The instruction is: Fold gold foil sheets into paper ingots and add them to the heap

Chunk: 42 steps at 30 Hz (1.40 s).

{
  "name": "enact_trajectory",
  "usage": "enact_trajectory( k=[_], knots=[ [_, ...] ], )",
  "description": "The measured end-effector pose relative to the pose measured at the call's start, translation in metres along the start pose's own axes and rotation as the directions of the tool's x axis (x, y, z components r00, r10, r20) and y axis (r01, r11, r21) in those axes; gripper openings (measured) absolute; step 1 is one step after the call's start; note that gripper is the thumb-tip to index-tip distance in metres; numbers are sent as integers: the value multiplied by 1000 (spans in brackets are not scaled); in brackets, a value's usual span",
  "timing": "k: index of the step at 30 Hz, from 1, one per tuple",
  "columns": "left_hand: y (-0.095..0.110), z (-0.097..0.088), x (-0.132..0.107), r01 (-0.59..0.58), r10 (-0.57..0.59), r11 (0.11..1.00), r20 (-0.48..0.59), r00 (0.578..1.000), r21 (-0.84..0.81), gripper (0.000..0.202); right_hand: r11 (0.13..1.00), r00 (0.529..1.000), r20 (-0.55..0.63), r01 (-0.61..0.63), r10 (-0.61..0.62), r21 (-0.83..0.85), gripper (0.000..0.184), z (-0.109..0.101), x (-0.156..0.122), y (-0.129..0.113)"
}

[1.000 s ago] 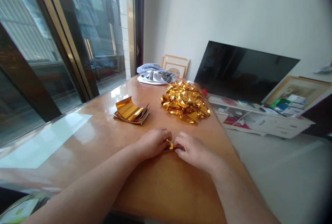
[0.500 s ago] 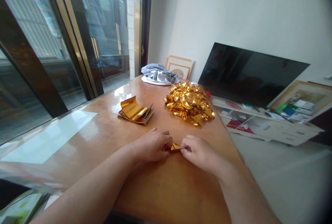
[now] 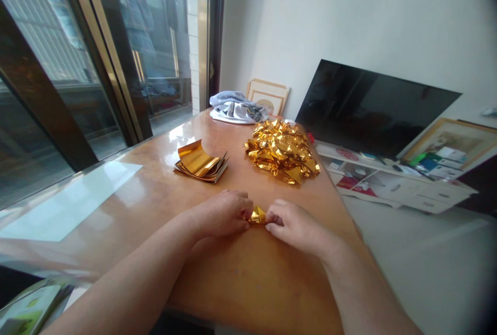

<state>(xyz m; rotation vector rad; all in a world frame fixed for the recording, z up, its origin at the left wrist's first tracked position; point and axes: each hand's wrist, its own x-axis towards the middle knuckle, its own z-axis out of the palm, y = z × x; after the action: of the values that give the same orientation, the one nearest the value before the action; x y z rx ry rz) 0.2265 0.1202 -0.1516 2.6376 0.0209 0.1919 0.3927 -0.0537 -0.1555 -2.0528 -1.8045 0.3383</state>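
Between my hands, on the wooden table (image 3: 240,278), is a small folded piece of gold foil paper (image 3: 258,215) with a raised, pointed middle. My left hand (image 3: 229,213) pinches its left end, and the fingertips partly hide that end. At the other end, my right hand (image 3: 291,221) has its thumb and fingers closed on the paper. A stack of gold foil sheets (image 3: 200,161) lies beyond my left hand, its top sheet curled up. Farther off to the right sits a heap of folded gold foil pieces (image 3: 283,151).
Folded cloth (image 3: 236,107) lies at the table's far end, near leaning frames (image 3: 267,94). A pale sheet (image 3: 73,203) covers part of the left side. Right of the table stand a television (image 3: 373,110) and a white cabinet (image 3: 411,195). Glass doors (image 3: 163,60) line the left.
The foil piece now shows more of itself between my hands and has a fuller, raised shape. Both hands still grip its ends, and the whole view has shifted slightly.
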Motion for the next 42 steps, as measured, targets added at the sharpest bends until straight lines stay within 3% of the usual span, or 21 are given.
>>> enact_trajectory(
  k=[5, 11, 22, 31, 42],
  knots=[
    [-2, 0, 0, -9, 10, 999, 45, 999, -32, 9, 1000, 1000, 0, -6, 6, 6, 3, -2, 0, -4],
    [-6, -1, -1, -7, 9, 999, 40, 999, -53, 12, 999, 999, 34, 31, -32, 32, 17, -3, 1, -9],
    [-11, 2, 1, 95, -100, 993, 83, 992, 65, 20, 994, 998, -10, 61, -60, 88, 15, 4, 7, -2],
    [-6, 5, 2, 190, -200, 965, 42, 979, 181, 22, 967, 991, 38, -133, 128, 216, 11, 16, 12, 8],
    [-9, 8, 4, 211, -221, 948, 16, 975, 237, 24, 958, 986, 63, -165, 154, 234, 11, 14, 13, 9]
  ],
)
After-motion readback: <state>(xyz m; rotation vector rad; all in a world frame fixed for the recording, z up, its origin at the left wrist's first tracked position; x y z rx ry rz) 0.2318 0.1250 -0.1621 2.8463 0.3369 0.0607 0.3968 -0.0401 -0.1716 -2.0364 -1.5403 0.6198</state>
